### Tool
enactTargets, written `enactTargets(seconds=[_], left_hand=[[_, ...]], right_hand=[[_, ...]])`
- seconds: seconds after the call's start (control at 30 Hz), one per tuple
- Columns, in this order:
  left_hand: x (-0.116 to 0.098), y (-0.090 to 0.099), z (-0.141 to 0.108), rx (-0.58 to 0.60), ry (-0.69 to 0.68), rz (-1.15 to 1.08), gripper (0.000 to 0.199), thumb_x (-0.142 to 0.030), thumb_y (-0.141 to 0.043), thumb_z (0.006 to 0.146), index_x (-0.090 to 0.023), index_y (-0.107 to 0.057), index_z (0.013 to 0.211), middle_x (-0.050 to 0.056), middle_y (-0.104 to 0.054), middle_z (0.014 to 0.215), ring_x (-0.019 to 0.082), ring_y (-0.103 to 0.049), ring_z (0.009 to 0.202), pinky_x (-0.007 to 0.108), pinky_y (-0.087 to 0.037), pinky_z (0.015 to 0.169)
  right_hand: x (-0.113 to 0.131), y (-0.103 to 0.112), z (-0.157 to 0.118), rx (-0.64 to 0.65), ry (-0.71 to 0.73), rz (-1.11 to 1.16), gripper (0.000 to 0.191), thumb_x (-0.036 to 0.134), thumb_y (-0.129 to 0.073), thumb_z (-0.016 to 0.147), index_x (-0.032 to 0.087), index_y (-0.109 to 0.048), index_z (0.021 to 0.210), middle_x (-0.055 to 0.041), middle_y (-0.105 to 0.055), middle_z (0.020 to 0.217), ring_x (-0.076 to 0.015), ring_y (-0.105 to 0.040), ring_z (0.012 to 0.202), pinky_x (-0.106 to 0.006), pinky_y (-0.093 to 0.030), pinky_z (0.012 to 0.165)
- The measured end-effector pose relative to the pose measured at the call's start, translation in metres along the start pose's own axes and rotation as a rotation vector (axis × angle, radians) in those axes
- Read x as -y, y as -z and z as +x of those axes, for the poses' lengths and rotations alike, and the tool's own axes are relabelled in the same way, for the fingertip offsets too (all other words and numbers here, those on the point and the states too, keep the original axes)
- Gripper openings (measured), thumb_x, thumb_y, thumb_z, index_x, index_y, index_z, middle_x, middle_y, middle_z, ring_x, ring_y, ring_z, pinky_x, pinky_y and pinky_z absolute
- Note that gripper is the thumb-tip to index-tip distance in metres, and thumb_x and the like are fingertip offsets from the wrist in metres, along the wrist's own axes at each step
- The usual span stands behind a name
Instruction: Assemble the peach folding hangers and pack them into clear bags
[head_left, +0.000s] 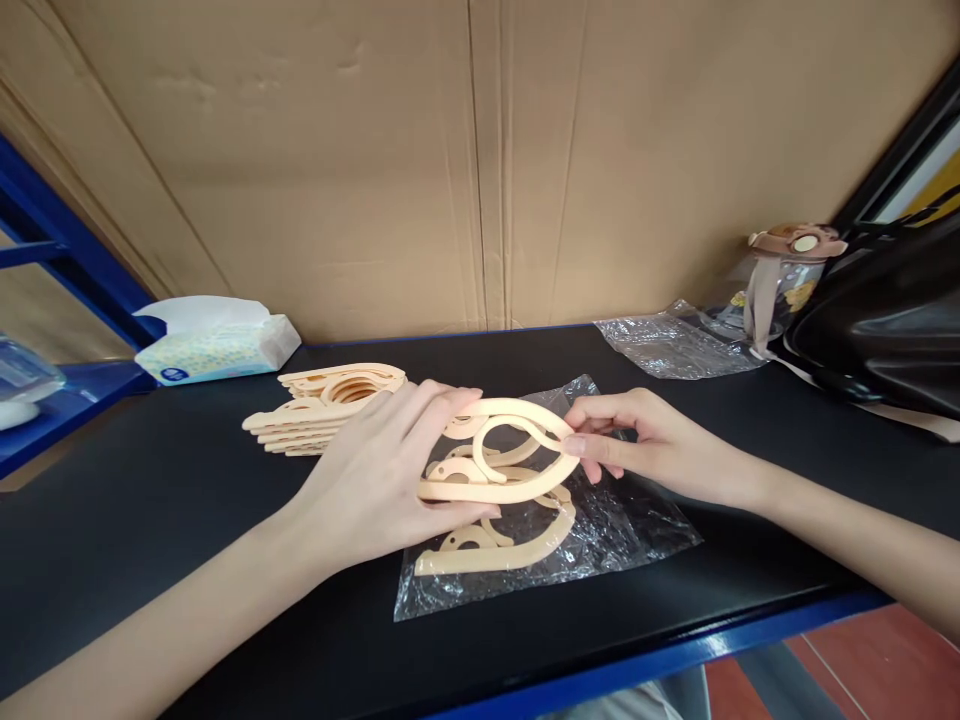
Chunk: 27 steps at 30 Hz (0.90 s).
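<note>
Folding hanger (525, 490), left end hidden by left hand (375, 485); black bag (892, 330), cut at right edge; clear container (24, 372), cut at left.

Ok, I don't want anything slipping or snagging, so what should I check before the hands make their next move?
1. Left hand grips the curved cream piece: ok, at its left end.
2. Right hand has the other end: ok, pinched between thumb and fingers.
3. Clear plastic bag under the hands lies smooth: not ok, it is wrinkled.
4. Lower cream pieces are fully inside that bag: cannot tell.
5. Left hand is free of the cream stack: cannot tell, they overlap in this view.
6. Bottle is away from both hands: ok, back right.
</note>
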<state>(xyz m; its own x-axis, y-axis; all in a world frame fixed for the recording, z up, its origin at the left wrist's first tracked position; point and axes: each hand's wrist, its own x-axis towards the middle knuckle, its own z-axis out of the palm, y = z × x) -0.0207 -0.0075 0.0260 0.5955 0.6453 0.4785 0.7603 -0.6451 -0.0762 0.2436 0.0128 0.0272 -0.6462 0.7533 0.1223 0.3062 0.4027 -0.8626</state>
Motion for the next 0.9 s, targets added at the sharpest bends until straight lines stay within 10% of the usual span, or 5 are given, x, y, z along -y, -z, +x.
enactTargets(seconds=[0.5, 0.67, 0.9], left_hand=[[0.011, 0.005, 0.000, -0.009, -0.022, 0.120, 0.069, -0.051, -0.060, 0.081, -0.013, -0.042, 0.136, 0.013, -0.058, 0.121, 0.030, -0.057, 0.106, 0.041, -0.047, 0.085], [0.006, 0.002, -0.002, -0.065, -0.050, 0.122, 0.067, -0.054, -0.058, 0.081, -0.010, -0.046, 0.131, 0.013, -0.061, 0.115, 0.029, -0.060, 0.099, 0.039, -0.048, 0.082], [-0.011, -0.002, -0.003, -0.099, -0.133, 0.086, 0.057, -0.051, -0.057, 0.083, -0.013, -0.049, 0.125, 0.011, -0.065, 0.110, 0.025, -0.062, 0.092, 0.036, -0.049, 0.078]], right_hand=[[-0.005, 0.014, 0.005, -0.115, -0.042, 0.102, 0.024, 0.038, -0.053, 0.089, 0.018, -0.056, 0.077, 0.0013, -0.060, 0.064, -0.0089, -0.048, 0.054, -0.024, -0.040, 0.052], [-0.004, 0.009, 0.001, -0.200, 0.111, -0.239, 0.024, 0.039, -0.056, 0.088, 0.020, -0.058, 0.101, -0.0027, -0.064, 0.090, -0.0137, -0.057, 0.074, -0.027, -0.047, 0.065], [-0.002, -0.005, -0.003, -0.146, 0.318, -0.748, 0.075, 0.057, -0.063, 0.078, 0.021, -0.039, 0.138, -0.0095, -0.058, 0.116, -0.0224, -0.059, 0.097, -0.037, -0.051, 0.081]])
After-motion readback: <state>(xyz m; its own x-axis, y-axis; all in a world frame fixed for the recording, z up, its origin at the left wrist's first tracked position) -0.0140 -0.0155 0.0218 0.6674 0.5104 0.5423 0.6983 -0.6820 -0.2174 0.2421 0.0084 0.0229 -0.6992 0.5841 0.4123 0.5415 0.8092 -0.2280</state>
